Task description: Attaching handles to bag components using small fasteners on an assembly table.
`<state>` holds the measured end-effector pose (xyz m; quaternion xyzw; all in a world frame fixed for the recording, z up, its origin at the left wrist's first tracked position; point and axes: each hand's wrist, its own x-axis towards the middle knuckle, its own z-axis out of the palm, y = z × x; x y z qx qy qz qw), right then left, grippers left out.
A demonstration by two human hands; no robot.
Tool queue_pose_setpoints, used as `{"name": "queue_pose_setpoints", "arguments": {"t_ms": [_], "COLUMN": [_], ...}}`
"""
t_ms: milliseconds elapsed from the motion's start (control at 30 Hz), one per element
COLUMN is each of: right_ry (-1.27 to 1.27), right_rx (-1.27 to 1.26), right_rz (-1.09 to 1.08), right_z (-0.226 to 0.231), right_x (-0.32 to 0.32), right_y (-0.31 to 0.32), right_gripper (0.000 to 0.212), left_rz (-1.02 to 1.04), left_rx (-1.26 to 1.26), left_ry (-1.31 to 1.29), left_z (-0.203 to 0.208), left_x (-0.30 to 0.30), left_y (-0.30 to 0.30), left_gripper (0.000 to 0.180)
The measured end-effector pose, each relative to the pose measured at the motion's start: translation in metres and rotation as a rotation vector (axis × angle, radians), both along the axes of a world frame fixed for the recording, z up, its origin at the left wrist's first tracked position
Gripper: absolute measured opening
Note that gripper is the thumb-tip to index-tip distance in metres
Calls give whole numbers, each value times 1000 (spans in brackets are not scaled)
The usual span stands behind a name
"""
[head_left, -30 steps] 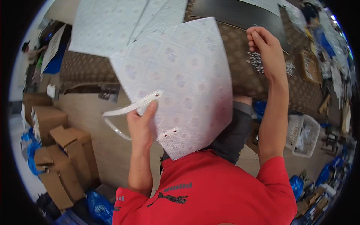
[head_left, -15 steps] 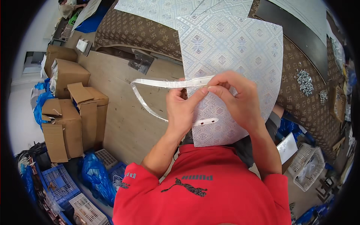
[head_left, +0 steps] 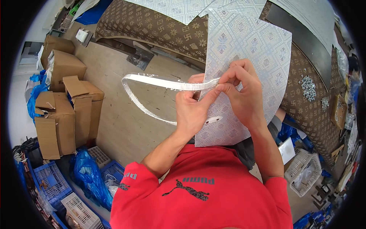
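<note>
A narrow white strap (head_left: 160, 83) runs between my hands and loops out to the left. Its other end, a rounded tip with small dark holes or studs, emerges to the right of my left hand (head_left: 191, 112). That hand is closed, gripping the strap between thumb and fingers. With thumb and fingertips pinched together, my right hand (head_left: 244, 93) holds the strap's upper end close by the left thumb. Loose thread or clear film clings to the strap's edges. Beneath both hands a pale patterned sheet (head_left: 248, 42) slopes from the table down to my lap.
A table with a brown patterned cover (head_left: 167, 32) stands ahead, bearing a dark panel (head_left: 301, 40) and a pile of small shiny metal parts (head_left: 309, 88). Cardboard boxes (head_left: 57, 126) and blue crates (head_left: 49, 179) are on the left. A white basket (head_left: 303, 173) sits at lower right.
The visible strap outside my left hand has swung slightly left and shows more loose bits. Both hands remain close together on it. The patterned sheet's left edge has shifted right.
</note>
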<state>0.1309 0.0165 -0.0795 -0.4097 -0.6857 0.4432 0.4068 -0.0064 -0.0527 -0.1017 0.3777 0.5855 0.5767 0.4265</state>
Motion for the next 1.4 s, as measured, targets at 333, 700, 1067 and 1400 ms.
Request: {"name": "queue_pose_setpoints", "arguments": {"t_ms": [333, 700, 1067, 1400], "right_ry": [-37, 259, 475, 344], "right_rx": [18, -631, -217, -60], "right_rz": [75, -158, -306, -594], "right_z": [14, 26, 54, 23], "right_x": [13, 111, 130, 204], "right_y": [16, 46, 117, 148], "right_gripper": [25, 38, 42, 30], "left_rz": [-86, -27, 120, -81], "left_rx": [-30, -66, 204, 278], "left_ry": [-202, -694, 176, 980], "left_z": [3, 13, 53, 19], "left_x": [-15, -46, -62, -99], "left_y": [-2, 0, 16, 182], "left_gripper": [22, 29, 33, 40]}}
